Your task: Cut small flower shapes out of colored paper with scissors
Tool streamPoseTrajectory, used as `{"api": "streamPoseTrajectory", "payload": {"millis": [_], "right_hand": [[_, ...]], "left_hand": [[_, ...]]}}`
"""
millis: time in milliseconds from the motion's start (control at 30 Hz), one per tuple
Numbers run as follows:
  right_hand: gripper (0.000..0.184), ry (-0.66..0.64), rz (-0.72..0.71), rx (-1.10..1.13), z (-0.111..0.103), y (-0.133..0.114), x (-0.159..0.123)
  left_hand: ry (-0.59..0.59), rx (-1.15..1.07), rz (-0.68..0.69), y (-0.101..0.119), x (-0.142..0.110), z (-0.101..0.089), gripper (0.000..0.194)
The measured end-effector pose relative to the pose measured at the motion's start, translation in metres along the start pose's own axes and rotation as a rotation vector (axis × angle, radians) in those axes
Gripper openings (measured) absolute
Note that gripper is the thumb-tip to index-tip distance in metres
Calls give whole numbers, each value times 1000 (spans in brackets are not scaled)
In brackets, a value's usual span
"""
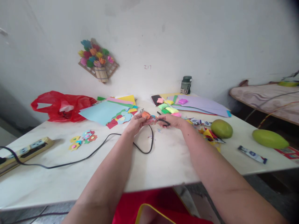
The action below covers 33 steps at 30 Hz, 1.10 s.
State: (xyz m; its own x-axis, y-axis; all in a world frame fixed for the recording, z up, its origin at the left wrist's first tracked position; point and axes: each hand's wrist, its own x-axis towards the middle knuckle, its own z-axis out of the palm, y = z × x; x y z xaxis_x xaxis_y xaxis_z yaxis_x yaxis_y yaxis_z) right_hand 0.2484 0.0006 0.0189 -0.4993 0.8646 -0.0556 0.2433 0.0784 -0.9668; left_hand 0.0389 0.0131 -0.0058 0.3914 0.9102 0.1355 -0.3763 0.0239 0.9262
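Note:
My left hand point(137, 123) pinches a small orange paper piece point(146, 115) above the middle of the table. My right hand point(171, 120) is closed around black-handled scissors point(165, 122), whose blades point left toward the orange paper. A black cable point(151, 144) loops on the table just below my hands; where its end goes is hidden. Small paper scraps point(159, 130) lie under my hands. Beside my left hand is a pile of cut colored paper shapes point(122, 117). Behind my right hand sit several small bright packets point(171, 110).
Paper flowers point(87, 137) and a power strip point(37, 146) lie left, before a red plastic bag point(63, 107). Colored sheets point(203, 104), a phone point(155, 100) and a green bottle point(186, 84) are at the back. Two green fruits point(221, 128) and a tube point(252, 154) lie right.

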Motion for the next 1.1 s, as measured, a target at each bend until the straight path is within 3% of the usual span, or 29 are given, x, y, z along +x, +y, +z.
{"api": "streamPoseTrajectory", "payload": {"millis": [533, 1100], "right_hand": [[10, -63, -19, -19, -2, 2, 2], [25, -40, -65, -159, 4, -5, -2]], "left_hand": [[3, 14, -23, 5, -3, 4, 13], [-11, -18, -23, 2, -1, 0, 10]]}}
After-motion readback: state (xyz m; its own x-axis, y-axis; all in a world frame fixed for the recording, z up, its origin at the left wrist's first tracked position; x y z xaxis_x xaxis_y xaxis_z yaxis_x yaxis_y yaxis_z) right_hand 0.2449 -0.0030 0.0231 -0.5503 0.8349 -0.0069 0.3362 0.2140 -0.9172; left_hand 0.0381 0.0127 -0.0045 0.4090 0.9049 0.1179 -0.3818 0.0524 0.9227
